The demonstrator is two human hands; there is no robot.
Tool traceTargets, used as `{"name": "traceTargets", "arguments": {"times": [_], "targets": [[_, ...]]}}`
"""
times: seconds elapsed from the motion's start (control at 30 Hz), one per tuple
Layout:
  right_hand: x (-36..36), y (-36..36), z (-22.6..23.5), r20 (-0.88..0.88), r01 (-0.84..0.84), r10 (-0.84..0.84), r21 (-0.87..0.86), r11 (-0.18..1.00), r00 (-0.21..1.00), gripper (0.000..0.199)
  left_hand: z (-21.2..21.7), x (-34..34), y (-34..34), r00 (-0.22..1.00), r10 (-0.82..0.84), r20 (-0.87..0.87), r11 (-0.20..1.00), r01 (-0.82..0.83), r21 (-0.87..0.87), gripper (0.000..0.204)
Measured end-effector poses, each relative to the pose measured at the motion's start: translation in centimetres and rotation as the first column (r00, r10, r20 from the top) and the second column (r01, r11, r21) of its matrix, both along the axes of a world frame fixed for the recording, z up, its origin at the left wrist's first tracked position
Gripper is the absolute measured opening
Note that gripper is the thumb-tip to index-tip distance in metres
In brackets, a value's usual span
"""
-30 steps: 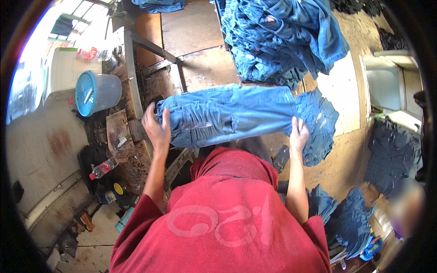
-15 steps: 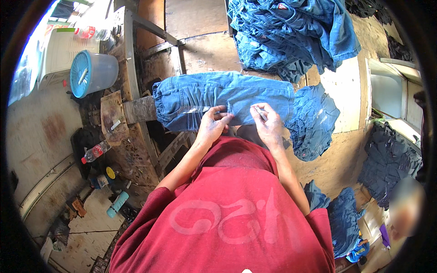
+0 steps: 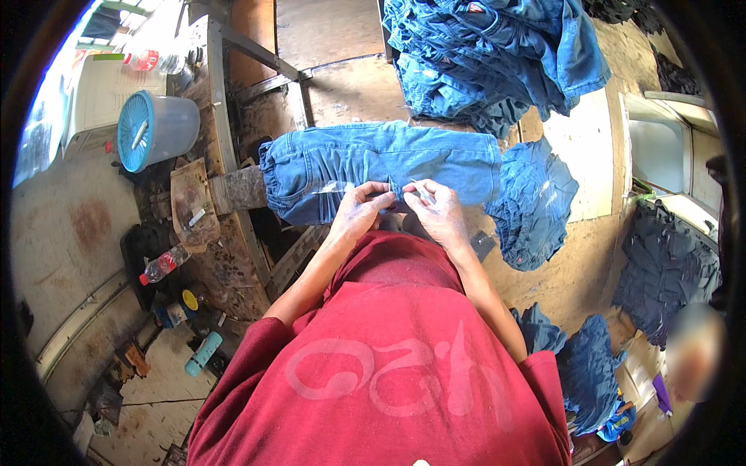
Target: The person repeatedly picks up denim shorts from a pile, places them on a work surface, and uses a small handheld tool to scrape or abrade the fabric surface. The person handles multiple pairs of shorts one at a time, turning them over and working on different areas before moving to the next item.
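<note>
A pair of blue jeans [image 3: 334, 159] with a gathered waist is stretched over a horizontal wooden arm [image 3: 238, 189] in front of me. At its near edge, my left hand [image 3: 362, 211] is closed, thumb and fingers pinching a bit of the denim. Close beside it, my right hand [image 3: 437, 213] grips a small, thin, pale stick [image 3: 420, 189], its tip by the pinched cloth. What kind of tool the stick is cannot be made out. Crumpled blue denim [image 3: 536, 202] hangs at the right end of the jeans.
A big heap of blue jeans [image 3: 497, 62] lies beyond. Dark garments [image 3: 664, 268] and more denim [image 3: 588, 373] are piled at right. A clear bucket with a blue lid [image 3: 167, 128] and plastic bottle [image 3: 165, 264] are at left. A blurred person's part [image 3: 694, 353] shows far right.
My right hand has moved left with the pale stick, up to my left hand. My left hand keeps its pinch near the same place on the jeans.
</note>
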State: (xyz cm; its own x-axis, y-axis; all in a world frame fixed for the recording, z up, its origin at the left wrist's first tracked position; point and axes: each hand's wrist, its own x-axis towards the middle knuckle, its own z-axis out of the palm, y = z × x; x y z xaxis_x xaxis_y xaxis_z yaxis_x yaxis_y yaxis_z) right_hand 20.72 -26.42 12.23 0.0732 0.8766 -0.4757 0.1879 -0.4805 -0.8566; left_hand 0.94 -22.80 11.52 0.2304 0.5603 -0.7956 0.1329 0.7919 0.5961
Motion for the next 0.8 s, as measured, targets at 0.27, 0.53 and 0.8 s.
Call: {"name": "traceTargets", "arguments": {"times": [0.27, 0.53, 0.8], "targets": [[-1.2, -0.4, -0.7, 0.058, 0.001, -0.003, 0.045, 0.999, 0.998, 0.021, -1.6, 0.5, 0.2, 0.998, -0.024, 0.05, 0.987, 0.016, 0.161, 0.018], [-1.2, -0.1, 0.3, 0.216, -0.04, 0.042, -0.018, 0.999, 0.976, 0.026, -2.8, 0.4, -0.1, 0.995, -0.015, 0.095, 0.978, -0.006, 0.211, 0.017], [-1.6, -0.6, -2.5, 0.039, 0.042, -0.041, -0.022, 0.999, 0.998, 0.025, -3.4, 0.4, -0.9, 0.997, -0.006, 0.073, 0.955, -0.016, 0.296, 0.017]]}}
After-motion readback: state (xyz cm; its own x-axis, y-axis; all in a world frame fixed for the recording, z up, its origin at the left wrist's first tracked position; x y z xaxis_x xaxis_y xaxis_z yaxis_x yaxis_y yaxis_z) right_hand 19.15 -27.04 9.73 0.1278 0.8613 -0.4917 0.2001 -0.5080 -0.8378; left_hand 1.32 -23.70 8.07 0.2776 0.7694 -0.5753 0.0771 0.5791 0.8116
